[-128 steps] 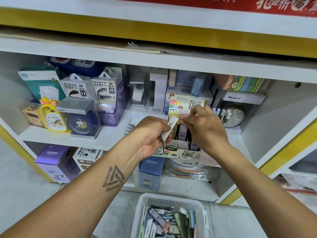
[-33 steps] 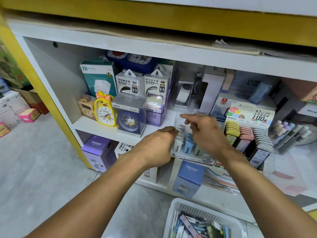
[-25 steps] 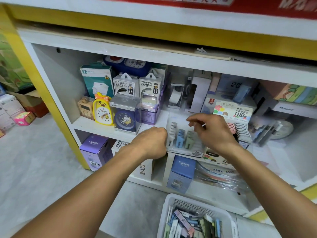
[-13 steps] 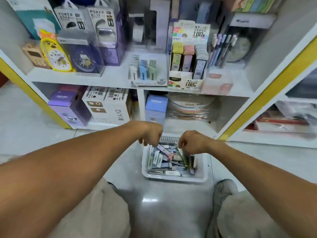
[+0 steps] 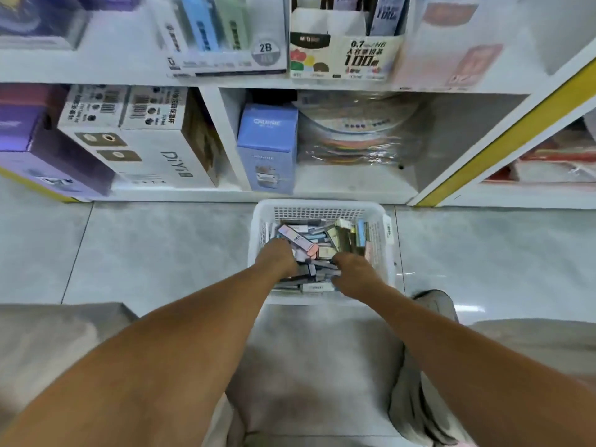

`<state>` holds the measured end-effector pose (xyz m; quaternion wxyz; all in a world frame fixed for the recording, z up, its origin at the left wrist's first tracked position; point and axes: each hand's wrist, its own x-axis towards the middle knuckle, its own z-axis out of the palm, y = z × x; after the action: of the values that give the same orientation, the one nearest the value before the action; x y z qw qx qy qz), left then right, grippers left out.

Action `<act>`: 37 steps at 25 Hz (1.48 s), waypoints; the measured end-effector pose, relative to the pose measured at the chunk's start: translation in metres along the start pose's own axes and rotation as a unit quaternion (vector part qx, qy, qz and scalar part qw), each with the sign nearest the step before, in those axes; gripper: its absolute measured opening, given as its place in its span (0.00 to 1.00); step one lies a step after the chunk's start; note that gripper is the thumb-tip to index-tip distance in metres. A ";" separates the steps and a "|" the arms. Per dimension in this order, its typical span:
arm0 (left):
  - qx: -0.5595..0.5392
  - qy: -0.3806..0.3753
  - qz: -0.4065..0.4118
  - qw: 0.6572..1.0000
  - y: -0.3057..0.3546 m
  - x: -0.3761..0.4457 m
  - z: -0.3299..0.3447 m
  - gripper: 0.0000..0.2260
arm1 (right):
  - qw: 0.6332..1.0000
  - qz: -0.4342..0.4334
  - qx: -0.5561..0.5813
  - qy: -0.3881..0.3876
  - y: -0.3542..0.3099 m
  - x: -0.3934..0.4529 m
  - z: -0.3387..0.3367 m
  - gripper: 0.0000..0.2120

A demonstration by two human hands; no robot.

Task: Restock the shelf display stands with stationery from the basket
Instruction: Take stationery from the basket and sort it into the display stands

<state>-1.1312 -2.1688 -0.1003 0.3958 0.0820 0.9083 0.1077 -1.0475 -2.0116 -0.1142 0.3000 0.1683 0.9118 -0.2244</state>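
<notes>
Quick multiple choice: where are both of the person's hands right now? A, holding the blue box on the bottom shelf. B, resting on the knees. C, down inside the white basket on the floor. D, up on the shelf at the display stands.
C: the left hand and the right hand are both down among the small stationery packs inside the white basket on the floor.

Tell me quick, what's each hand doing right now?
Left hand: down in the basket among the stationery packs, grip cannot be told.
Right hand: same, fingers hidden.
</notes>
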 end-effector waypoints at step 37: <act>-0.009 -0.096 0.130 0.987 -0.011 0.040 0.037 0.34 | 0.938 0.041 0.336 0.075 0.015 0.014 0.033 0.27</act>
<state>-1.1312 -2.1655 -0.1556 0.4649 0.2058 0.8466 0.1577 -1.0356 -2.0135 -0.1514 0.1656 0.3125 0.7953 -0.4924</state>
